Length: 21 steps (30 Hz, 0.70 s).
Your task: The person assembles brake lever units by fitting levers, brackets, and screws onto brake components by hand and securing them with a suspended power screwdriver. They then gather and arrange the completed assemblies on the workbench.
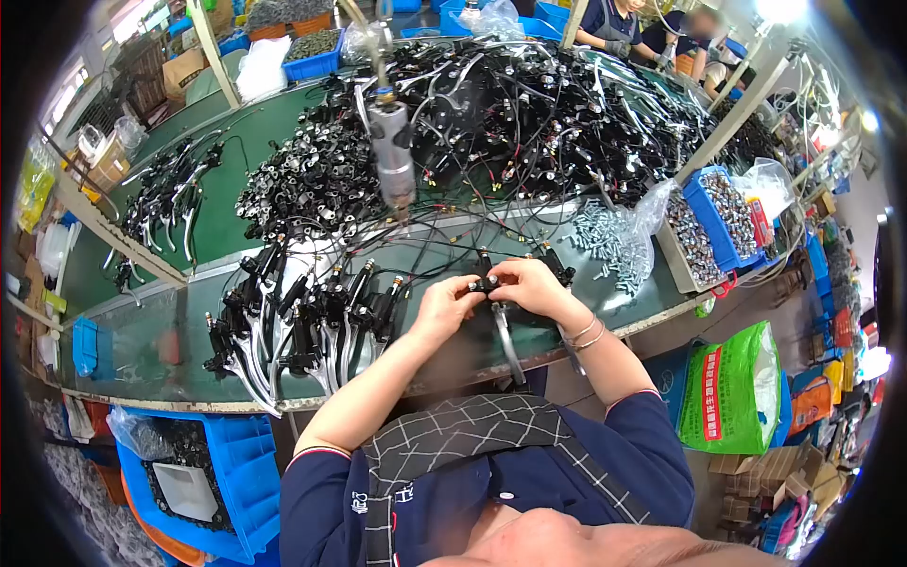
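Both my hands meet over the near edge of the bench, around a brake lever with a black clamp end and a silver blade that points toward me. My left hand pinches the clamp end from the left. From the right, my right hand grips the same end with thumb and fingers; small details between the fingertips are hidden. Left of my hands lies a row of finished-looking brake levers with black bodies and silver blades. A grey air screwdriver hangs above the bench, ahead of my left hand.
A large heap of black brake levers with cables covers the bench's far side, beside a pile of black clamps. Loose screws and a blue bin of metal parts sit right. Co-workers stand far right.
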### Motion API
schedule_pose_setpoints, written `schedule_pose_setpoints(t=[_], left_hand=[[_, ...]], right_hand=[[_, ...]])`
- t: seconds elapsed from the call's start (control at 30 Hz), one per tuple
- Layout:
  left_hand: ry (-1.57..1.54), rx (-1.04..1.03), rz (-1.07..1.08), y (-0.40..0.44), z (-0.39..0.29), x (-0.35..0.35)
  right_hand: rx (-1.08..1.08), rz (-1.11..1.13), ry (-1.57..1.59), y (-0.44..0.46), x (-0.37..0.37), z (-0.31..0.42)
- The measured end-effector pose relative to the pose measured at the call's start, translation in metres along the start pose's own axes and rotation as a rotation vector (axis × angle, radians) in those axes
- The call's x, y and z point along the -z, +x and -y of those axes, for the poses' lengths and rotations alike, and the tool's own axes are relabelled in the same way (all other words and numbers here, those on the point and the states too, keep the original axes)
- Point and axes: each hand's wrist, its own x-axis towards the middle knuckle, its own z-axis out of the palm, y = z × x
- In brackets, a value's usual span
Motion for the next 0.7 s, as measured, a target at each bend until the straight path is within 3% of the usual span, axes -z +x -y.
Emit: schedule_pose_setpoints(t=[0.1, 0.23, 0.27, 0.33, 0.37, 0.4, 0.43, 0.47, 0.5, 0.57, 0.63, 0.67, 0.7], left_hand=[[0.051, 0.056, 0.057, 0.002, -0.005, 0.029], [-0.043, 0.096, 0.056, -0.002, -0.001, 0.036], [-0.026, 0.115, 0.069, -0.003, -0.003, 0.034], [0.08, 0.088, 0.055, -0.003, -0.003, 0.033], [0.11, 0.07, 0.055, -0.001, -0.001, 0.032], [0.132, 0.069, 0.06, -0.001, -0.003, 0.031], [0.155, 0.068, 0.064, -0.001, -0.007, 0.03], [0.181, 0.067, 0.066, -0.001, -0.009, 0.03], [0.163, 0.078, 0.08, -0.001, -0.01, 0.03], [0.126, 0.092, 0.102, 0.0, -0.013, 0.028], [0.051, 0.117, 0.132, 0.001, -0.013, 0.026], [0.0, 0.126, 0.144, 0.002, -0.009, 0.025], [-0.05, 0.135, 0.158, 0.004, -0.006, 0.024]], right_hand=[[-0.119, 0.092, 0.491, 0.016, -0.022, -0.007], [-0.009, 0.208, 0.263, 0.031, -0.016, 0.004], [-0.03, 0.357, 0.05, 0.035, 0.005, 0.017], [0.148, 0.192, -0.037, 0.064, 0.038, 0.026], [0.187, -0.089, 0.314, 0.085, 0.043, 0.042], [0.346, -0.366, 0.346, 0.109, 0.047, 0.063], [0.344, -0.552, 0.09, 0.135, 0.051, 0.077], [0.485, -0.59, 0.078, 0.172, 0.049, 0.073], [0.482, -0.574, 0.313, 0.192, 0.039, 0.081], [0.366, -0.644, 0.109, 0.222, 0.046, 0.076], [0.435, -0.394, 0.543, 0.217, 0.046, 0.079], [0.424, -0.427, 0.369, 0.207, 0.047, 0.076], [0.391, -0.343, 0.392, 0.189, 0.051, 0.081]])
